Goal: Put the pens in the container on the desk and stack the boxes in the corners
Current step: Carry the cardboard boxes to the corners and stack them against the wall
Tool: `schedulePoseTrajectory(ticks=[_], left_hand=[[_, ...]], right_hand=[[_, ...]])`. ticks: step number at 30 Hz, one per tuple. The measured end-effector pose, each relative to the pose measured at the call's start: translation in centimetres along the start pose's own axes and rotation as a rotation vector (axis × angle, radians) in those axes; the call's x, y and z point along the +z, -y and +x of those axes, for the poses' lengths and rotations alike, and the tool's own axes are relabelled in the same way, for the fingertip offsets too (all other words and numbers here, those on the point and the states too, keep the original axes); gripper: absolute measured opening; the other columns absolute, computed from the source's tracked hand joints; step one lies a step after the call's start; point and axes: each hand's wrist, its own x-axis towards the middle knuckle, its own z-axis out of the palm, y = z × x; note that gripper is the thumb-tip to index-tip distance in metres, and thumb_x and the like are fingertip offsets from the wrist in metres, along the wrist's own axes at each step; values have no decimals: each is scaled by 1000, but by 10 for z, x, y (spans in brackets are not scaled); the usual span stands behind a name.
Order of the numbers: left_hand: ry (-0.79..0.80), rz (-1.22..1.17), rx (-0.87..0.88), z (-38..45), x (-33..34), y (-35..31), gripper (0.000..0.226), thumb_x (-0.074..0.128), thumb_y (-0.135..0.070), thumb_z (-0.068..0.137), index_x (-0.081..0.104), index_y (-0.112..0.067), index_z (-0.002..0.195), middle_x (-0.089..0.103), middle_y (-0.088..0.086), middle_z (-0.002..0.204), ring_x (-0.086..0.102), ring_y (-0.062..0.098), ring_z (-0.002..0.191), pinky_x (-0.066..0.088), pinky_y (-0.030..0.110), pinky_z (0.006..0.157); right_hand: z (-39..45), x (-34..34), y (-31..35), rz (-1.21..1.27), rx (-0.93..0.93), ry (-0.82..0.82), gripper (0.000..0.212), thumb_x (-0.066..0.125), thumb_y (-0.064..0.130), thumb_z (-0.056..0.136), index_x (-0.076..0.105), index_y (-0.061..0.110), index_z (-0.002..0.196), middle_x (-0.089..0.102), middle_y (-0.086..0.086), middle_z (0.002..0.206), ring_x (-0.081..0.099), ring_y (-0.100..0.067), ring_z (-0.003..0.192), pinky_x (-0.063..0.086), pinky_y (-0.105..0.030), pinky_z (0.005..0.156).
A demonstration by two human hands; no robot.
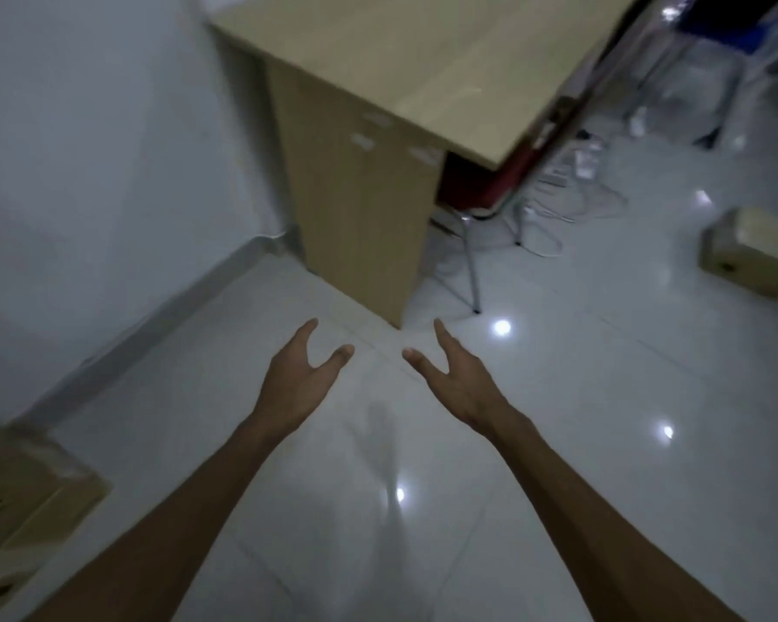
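Cut-off boxes, blurred desk

You see the near box (23, 500) cropped by the left edge, the far box (755, 253) by the right; the desk (414, 60) top smears with blur.

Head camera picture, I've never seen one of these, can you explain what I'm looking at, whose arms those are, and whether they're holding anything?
There is one picture, taken by a wide-angle camera worn on a person's head, looking forward and down. There is no machine here: the two bare arms reaching in from the bottom belong to the wearer. The left hand and right hand are both open, fingers spread, above the white tiled floor, and hold nothing. Ahead stands a wooden desk; the part of its top in view is bare. A red chair is tucked under it. One cardboard box sits on the floor at right, another cardboard box at the lower left by the wall. No pens or container show.
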Motion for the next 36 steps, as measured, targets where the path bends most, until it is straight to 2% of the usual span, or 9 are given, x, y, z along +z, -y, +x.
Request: schedulePoseTrajectory(ticks=[1,2,5,8,17,26,36], left_hand=[[42,1,36,-2,26,-20,78,63,-54,86,32,-23,151,34,-1,156,34,19,142,26,28,110],[114,36,84,-5,87,-60,79,63,-54,86,33,-22,151,35,0,156,34,19,142,26,27,110],[170,31,103,-9,133,-96,79,65,-54,85,36,-18,149,37,1,154,36,20,141,27,27,111],[285,81,209,-27,243,-172,79,64,-54,85,35,-20,150,36,0,155,36,20,141,29,30,111],[514,158,430,-41,462,-319,80,63,-56,85,32,-22,150,37,-1,155,38,19,140,31,30,108],[685,186,547,-1,614,-422,79,64,-56,84,33,-23,150,38,-1,154,36,16,141,31,32,112],[765,306,650,118,762,-546,80,62,-54,86,30,-19,151,36,2,155,36,20,142,31,33,110]], right_hand=[[-6,-23,-22,17,29,-39,91,43,73,86,7,27,157,14,4,163,11,-15,150,13,-37,122],[-24,-75,-65,62,86,-105,91,43,72,87,6,27,157,13,4,163,10,-15,150,12,-35,120],[-37,-116,-100,95,106,-159,90,43,70,88,5,25,157,11,5,163,8,-14,150,11,-33,119],[-67,-207,-172,148,201,-285,91,41,70,89,5,22,157,11,4,164,7,-14,151,11,-34,119],[-101,-382,-311,217,357,-555,88,38,68,92,4,19,157,12,0,164,7,-17,151,13,-39,120],[-76,-507,-400,268,494,-724,86,36,68,93,6,20,157,12,0,164,8,-18,151,15,-44,122],[38,-649,-485,314,558,-802,82,36,63,95,8,18,157,15,-2,163,11,-20,151,17,-43,120]])
